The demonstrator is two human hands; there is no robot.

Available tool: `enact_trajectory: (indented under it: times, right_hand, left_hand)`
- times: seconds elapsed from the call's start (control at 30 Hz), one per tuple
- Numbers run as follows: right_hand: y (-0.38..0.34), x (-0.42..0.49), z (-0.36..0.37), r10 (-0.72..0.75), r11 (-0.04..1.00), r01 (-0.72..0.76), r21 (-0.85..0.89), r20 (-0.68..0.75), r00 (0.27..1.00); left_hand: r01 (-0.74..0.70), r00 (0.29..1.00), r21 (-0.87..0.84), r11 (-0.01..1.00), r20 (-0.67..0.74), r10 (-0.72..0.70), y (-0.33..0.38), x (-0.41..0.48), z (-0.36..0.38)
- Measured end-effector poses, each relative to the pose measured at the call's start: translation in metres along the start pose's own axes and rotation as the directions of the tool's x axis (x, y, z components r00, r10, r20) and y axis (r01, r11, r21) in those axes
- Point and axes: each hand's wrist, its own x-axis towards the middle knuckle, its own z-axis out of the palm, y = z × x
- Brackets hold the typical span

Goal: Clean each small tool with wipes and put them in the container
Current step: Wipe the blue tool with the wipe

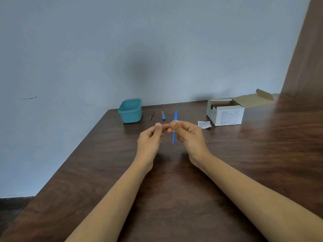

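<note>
Head view: blue stick (175,115), long axis twelve to six, pinched mid-length by my left hand (150,138) from nine o'clock; my right hand (189,137) pinches a wipe (175,121) round it. Tub (130,117) at ten o'clock, left hand nearer.

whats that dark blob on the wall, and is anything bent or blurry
head view: the blob is a soft shadow on the wall; the wide lens makes the wooden panel lean; the box print is too soft to read, the blue tool is crisp.
</note>
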Motion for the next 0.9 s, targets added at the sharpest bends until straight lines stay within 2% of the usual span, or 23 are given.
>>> enact_trajectory:
  times: [0.1,0.2,0.27,0.53,0.73,0.9]
  right_hand:
    - [-0.002,0.006,-0.009,0.109,0.987,-0.091,0.136,-0.132,0.985]
    - [0.0,0.013,-0.016,0.163,0.974,-0.13,0.188,-0.174,0.971]
    - [0.001,0.014,-0.017,0.189,0.966,-0.151,0.209,-0.171,0.967]
    - [0.003,0.014,-0.018,0.204,0.972,-0.183,0.149,-0.143,0.968]
    - [0.002,0.011,-0.016,0.261,0.953,-0.254,0.166,-0.018,0.965]
    - [0.004,0.014,-0.017,0.257,0.959,-0.245,0.144,-0.074,0.964]
  left_hand:
    - [-0.025,0.996,0.194,0.981,0.092,0.007,-0.007,0.0,0.001]
    - [-0.078,0.961,0.27,0.96,0.278,0.0,-0.01,-0.004,0.005]
    - [-0.124,0.945,0.278,0.953,0.326,0.028,-0.009,-0.005,0.006]
    - [-0.145,0.945,0.295,0.945,0.323,0.044,-0.006,-0.006,0.005]
    - [-0.097,0.951,0.231,0.968,0.308,0.022,-0.006,-0.006,0.005]
    - [-0.08,0.96,0.197,0.977,0.279,0.022,-0.005,-0.006,0.005]
